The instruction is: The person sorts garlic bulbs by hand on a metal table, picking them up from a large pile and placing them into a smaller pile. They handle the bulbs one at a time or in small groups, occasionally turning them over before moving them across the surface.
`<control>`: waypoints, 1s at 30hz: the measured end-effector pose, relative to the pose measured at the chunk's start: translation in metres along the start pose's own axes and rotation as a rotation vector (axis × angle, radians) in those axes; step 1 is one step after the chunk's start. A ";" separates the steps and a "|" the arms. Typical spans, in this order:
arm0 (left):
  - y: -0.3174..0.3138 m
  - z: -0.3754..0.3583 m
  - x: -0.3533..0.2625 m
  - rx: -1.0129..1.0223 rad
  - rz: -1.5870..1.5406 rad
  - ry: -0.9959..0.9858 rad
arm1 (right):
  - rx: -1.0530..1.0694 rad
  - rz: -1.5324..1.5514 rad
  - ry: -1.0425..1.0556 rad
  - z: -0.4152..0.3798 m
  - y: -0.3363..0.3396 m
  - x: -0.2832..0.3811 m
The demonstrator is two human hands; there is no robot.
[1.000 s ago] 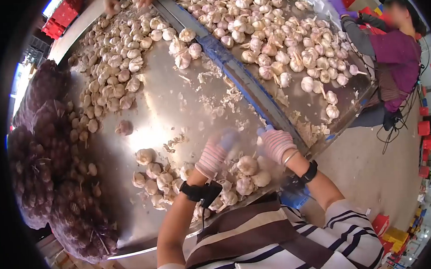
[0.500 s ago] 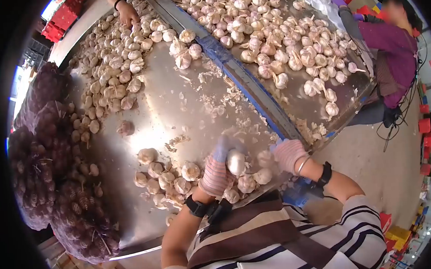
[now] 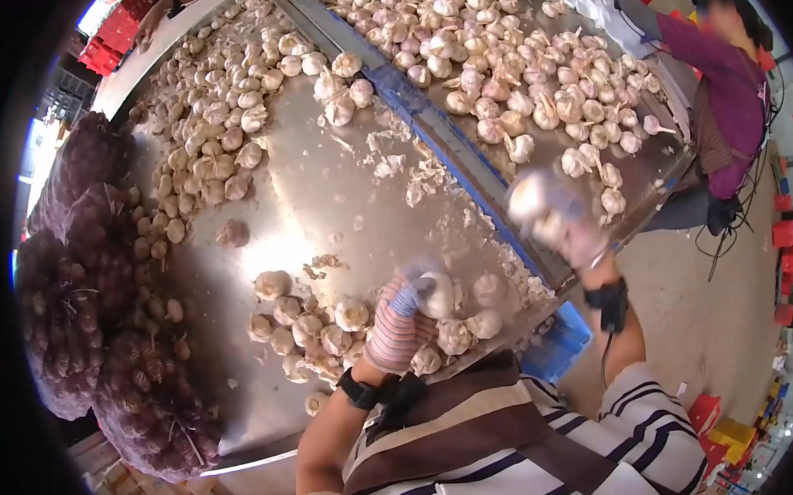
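Note:
My left hand (image 3: 398, 327), in a striped glove with blue fingertips, is closed around a pale garlic bulb (image 3: 438, 296) above the near edge of the metal table. My right hand (image 3: 575, 233), also gloved, is smeared by motion over the blue-edged divider. At its fingers is a whitish garlic bulb (image 3: 531, 197), which it appears to grip. Several loose bulbs (image 3: 454, 337) lie just right of my left hand, and a small heap of garlic (image 3: 305, 329) sits to its left.
A large garlic pile (image 3: 495, 75) covers the table beyond the divider (image 3: 464, 169); another pile (image 3: 215, 140) lies at far left. Purple mesh sacks (image 3: 89, 296) line the left edge. A blue crate (image 3: 556, 345) stands below the near edge. A person in purple (image 3: 726, 91) works at right.
My right hand has swung forward and up from the near edge to the divider, with a bulb at its fingers. My left hand stays almost in place. Another person's hand at upper left has drawn back.

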State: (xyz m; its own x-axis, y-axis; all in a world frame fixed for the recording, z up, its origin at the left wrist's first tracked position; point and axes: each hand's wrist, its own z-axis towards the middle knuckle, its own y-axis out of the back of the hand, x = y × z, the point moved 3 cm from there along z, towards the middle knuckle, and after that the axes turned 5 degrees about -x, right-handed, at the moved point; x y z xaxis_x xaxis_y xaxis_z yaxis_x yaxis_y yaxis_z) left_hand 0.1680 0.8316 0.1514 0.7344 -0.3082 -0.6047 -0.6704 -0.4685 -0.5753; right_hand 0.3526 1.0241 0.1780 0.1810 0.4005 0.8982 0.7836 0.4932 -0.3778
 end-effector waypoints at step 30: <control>-0.007 -0.007 -0.003 0.095 1.183 -0.819 | 0.201 -0.474 -0.408 -0.039 0.007 -0.087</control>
State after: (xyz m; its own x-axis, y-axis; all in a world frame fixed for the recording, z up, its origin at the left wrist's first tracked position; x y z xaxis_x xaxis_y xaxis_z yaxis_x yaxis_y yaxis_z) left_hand 0.1714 0.8305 0.1612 -0.4909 0.0987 -0.8656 -0.8600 -0.2135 0.4634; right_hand 0.3658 0.9629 0.1059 -0.4273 0.3458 0.8354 0.5898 0.8069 -0.0323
